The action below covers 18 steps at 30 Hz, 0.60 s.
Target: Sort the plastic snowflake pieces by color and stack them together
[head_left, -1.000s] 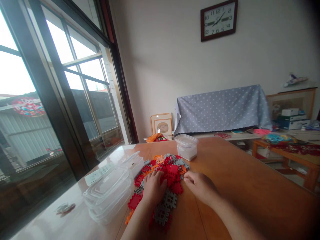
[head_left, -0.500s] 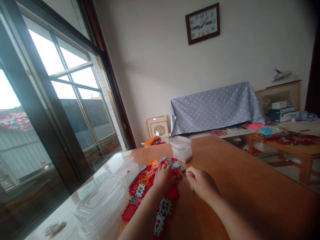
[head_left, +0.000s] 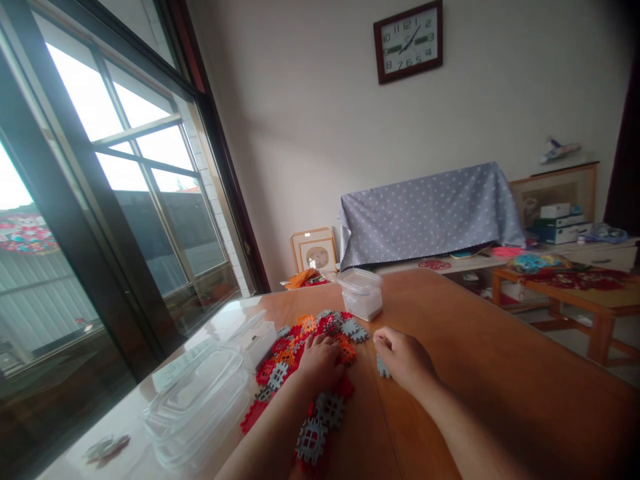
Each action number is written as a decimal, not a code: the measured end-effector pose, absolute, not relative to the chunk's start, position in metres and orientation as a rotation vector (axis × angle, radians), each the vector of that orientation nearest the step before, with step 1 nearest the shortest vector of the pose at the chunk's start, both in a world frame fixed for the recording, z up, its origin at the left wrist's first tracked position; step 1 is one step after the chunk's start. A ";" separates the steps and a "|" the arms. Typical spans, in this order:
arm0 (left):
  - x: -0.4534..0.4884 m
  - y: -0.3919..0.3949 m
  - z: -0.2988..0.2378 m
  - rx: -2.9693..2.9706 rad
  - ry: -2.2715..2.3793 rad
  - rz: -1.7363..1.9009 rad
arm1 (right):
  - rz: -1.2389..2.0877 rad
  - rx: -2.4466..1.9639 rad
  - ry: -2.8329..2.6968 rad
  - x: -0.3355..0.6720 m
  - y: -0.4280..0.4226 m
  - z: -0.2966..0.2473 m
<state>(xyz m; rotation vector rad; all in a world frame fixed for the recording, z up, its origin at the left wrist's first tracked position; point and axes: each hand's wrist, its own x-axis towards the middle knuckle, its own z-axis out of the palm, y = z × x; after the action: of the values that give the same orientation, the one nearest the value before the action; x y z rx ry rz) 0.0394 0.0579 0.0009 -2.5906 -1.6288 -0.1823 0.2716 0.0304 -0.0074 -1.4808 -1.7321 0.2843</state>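
Red, orange and grey notched building tiles [head_left: 281,375] lie heaped on the wooden table. My left hand [head_left: 320,360] rests over the middle of this heap, palm down, fingers bent and slightly apart; what lies beneath it is hidden. To its right, my right hand [head_left: 404,353] is closed, with a grey building tile [head_left: 383,367] sticking out below its fingers. Two linked grey tiles [head_left: 311,440] lie near my left forearm, with red ones beside them. A grey tile [head_left: 355,330] sits at the heap's far right edge.
A small lidded clear tub [head_left: 363,303] stands behind the heap. Stacked clear plastic boxes [head_left: 200,407] and an open box [head_left: 260,341] line the left side. A small clear packet [head_left: 106,450] lies at the near left. A window flanks the wooden table [head_left: 480,347].
My left hand has shifted slightly left and down over the heap. More of the grey tile under my right hand shows. The view has tilted slightly.
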 end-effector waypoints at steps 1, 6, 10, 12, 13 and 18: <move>0.037 0.056 0.004 -2.585 -1.621 -0.176 | 0.283 -1.483 -1.720 0.273 0.031 -0.007; 0.036 0.062 0.014 -2.556 -1.657 -0.225 | 0.273 -1.456 -1.643 0.277 0.032 -0.007; 0.051 0.083 0.013 -2.586 -1.658 -0.215 | 0.265 -1.428 -1.605 0.278 0.033 -0.006; 0.062 0.096 0.012 -2.602 -1.656 -0.193 | 0.259 -1.416 -1.599 0.278 0.033 -0.005; 0.068 0.102 0.011 -2.607 -1.660 -0.177 | 0.258 -1.410 -1.594 0.278 0.033 -0.005; 0.092 0.131 0.009 -2.604 -1.671 -0.089 | 0.280 -1.378 -1.554 0.278 0.028 0.001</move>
<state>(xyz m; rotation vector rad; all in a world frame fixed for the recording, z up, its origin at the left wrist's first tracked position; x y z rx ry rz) 0.0925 0.1307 0.0095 -2.6037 -1.6714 -0.0892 0.2782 0.0284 0.0007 -1.3780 -1.5536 0.2798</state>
